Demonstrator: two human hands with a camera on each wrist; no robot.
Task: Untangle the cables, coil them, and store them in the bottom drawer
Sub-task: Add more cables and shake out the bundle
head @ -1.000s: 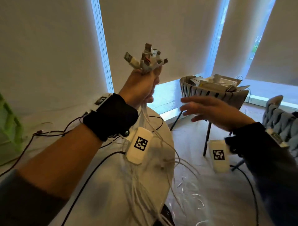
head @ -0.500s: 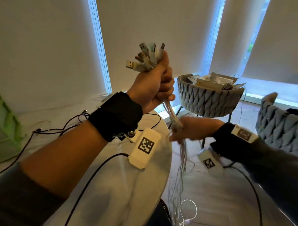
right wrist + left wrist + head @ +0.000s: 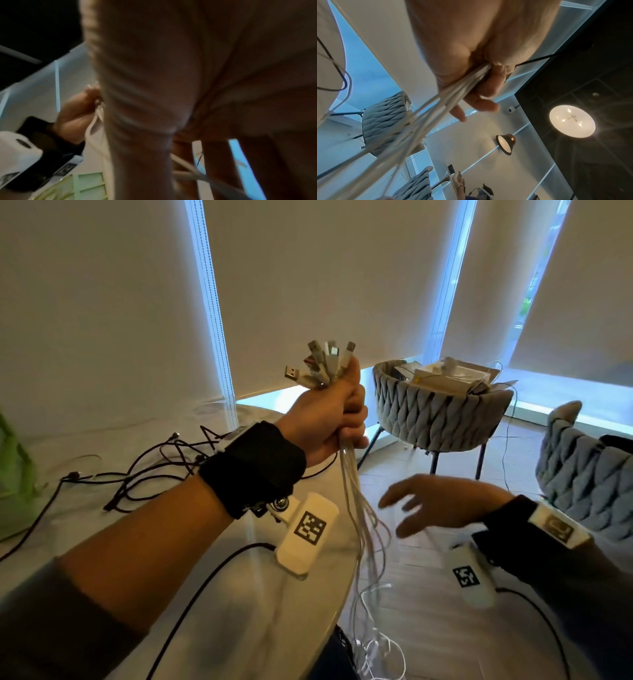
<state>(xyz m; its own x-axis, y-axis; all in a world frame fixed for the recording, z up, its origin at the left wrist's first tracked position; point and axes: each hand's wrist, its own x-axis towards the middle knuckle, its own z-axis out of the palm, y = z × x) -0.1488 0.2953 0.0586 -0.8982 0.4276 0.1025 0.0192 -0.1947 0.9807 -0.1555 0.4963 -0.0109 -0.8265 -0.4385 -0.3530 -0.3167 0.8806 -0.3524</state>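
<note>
My left hand (image 3: 334, 414) is raised above the table edge and grips a bundle of white cables (image 3: 359, 508) in its fist. Several USB plugs (image 3: 322, 362) fan out above the fist. The strands hang down past the table edge to the floor, where they loop. In the left wrist view the white cables (image 3: 447, 102) run out of the curled fingers (image 3: 481, 94). My right hand (image 3: 431, 505) hovers to the right of the hanging strands, fingers spread and straight, holding nothing. A tangle of black cables (image 3: 164, 470) lies on the white table (image 3: 239, 628).
A green drawer unit (image 3: 13, 481) stands at the table's left edge. Two grey woven chairs stand beyond the table; the nearer chair (image 3: 442, 416) holds boxes and papers, the other chair (image 3: 589, 477) is at right. Another person shows in the left wrist view.
My right hand, which held the hanging strands just under the left fist, has let go and opened, moving down and right. The left fist has stayed closed on the bundle.
</note>
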